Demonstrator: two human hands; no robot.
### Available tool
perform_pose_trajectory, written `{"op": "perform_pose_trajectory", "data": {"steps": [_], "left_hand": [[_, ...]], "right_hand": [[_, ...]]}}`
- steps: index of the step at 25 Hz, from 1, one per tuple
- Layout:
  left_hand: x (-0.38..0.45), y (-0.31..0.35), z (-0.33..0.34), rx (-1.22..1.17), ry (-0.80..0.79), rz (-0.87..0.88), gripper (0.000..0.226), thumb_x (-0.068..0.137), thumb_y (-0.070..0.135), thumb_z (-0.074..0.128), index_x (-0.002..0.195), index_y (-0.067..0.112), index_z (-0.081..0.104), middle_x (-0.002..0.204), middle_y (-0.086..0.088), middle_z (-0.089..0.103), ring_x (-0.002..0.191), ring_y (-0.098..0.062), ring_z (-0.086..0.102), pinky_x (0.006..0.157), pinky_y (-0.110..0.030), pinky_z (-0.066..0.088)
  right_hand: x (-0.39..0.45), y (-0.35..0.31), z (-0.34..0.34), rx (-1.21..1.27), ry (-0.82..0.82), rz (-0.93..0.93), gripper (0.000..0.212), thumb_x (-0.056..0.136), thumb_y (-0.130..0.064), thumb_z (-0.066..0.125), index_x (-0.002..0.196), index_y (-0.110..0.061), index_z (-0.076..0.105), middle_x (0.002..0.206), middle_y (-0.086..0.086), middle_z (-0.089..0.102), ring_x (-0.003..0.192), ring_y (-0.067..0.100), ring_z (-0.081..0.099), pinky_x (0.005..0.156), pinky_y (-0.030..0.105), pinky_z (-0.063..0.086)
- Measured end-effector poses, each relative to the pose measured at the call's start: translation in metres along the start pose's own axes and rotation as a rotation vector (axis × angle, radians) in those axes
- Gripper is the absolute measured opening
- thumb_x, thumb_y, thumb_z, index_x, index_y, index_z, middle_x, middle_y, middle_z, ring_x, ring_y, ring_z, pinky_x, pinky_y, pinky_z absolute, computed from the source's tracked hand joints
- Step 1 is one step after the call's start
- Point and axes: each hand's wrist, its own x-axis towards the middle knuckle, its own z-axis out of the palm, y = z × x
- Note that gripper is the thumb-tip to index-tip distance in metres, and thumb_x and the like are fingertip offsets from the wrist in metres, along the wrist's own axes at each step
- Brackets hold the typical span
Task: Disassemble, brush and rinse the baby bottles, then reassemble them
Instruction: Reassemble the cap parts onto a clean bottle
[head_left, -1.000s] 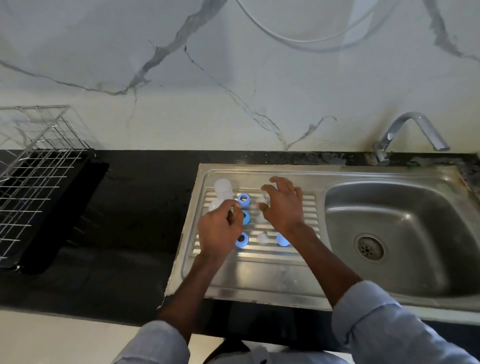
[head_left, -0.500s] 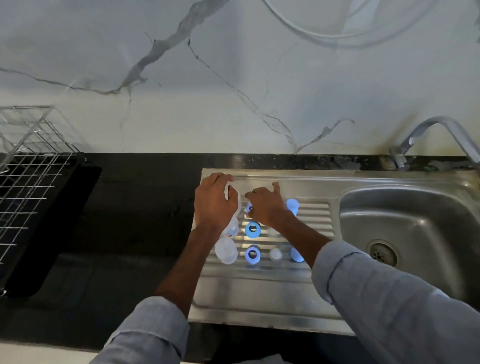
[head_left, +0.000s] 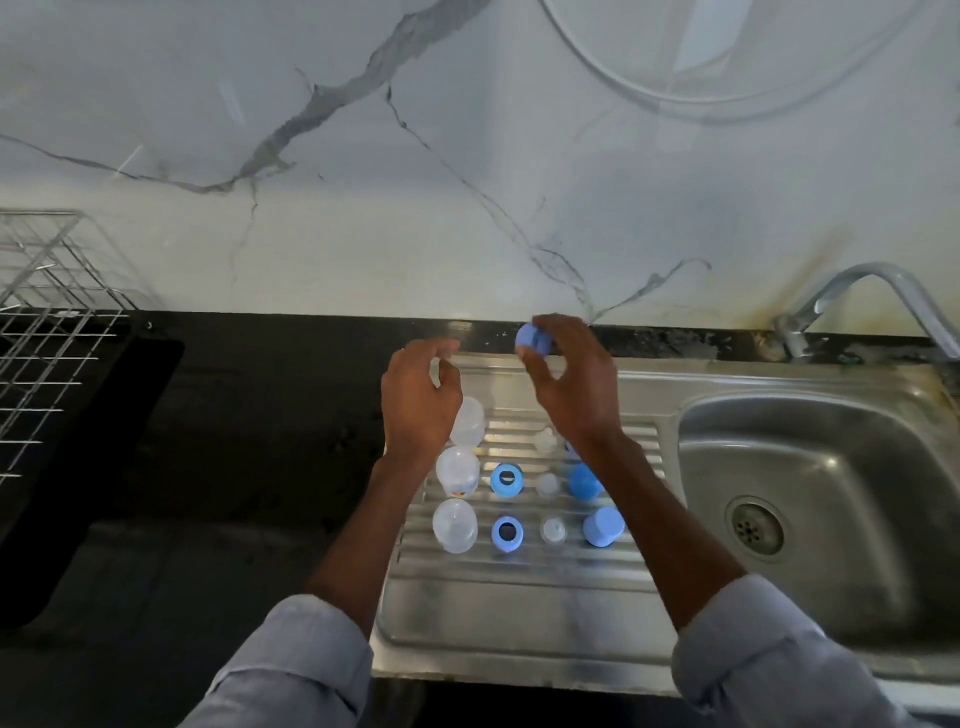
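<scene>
Two hands hover above the ribbed steel drainboard (head_left: 519, 597): the right hand (head_left: 571, 384) pinches a round blue plastic collar (head_left: 533, 336), the left hand (head_left: 421, 397) grasps a clear plastic bottle (head_left: 467, 423) just left of it, its mouth hidden.

left hand (head_left: 420, 402) perhaps empty, right hand (head_left: 570, 382) pinching

A wire rack (head_left: 36, 322) sits at the left end of the black countertop (head_left: 249, 415), over a dark tray (head_left: 78, 467). Behind runs a veined white marble wall (head_left: 467, 156), with a pale hose (head_left: 675, 93) looping across its upper right corner. Rusty stains mark the wall's lower right edge.
</scene>
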Motion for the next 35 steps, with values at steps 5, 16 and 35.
{"op": "perform_pose_trajectory", "data": {"steps": [5,16,35], "left_hand": [[-0.013,0.026,0.009,-0.162,-0.027,0.009,0.031,0.089,-0.001,0.06,0.113,0.015,0.072,0.11,0.007,0.074,0.107,-0.011,0.066,0.098,-0.04,0.053],[-0.019,0.057,0.028,-0.466,-0.337,-0.203,0.038,0.088,0.016,0.081,0.124,0.013,0.071,0.114,0.0,0.077,0.11,-0.014,0.071,0.104,-0.038,0.054],[0.018,0.036,0.026,-0.506,-0.171,-0.446,0.025,0.096,0.023,0.071,0.117,0.01,0.069,0.108,-0.009,0.077,0.102,-0.024,0.073,0.085,-0.031,0.054]], "right_hand": [[-0.019,-0.008,-0.027,0.096,-0.021,0.312,0.024,0.091,-0.023,0.077,0.115,-0.022,0.072,0.105,-0.009,0.07,0.094,0.011,0.07,0.08,0.021,0.056],[-0.002,-0.025,-0.037,0.744,-0.188,0.731,0.014,0.097,-0.024,0.071,0.103,-0.012,0.072,0.087,0.005,0.077,0.084,0.023,0.078,0.075,0.037,0.063],[-0.003,0.024,0.003,-0.608,-0.543,0.197,0.015,0.092,-0.027,0.07,0.105,-0.02,0.073,0.108,0.003,0.07,0.108,0.027,0.059,0.093,0.041,0.043]]}}
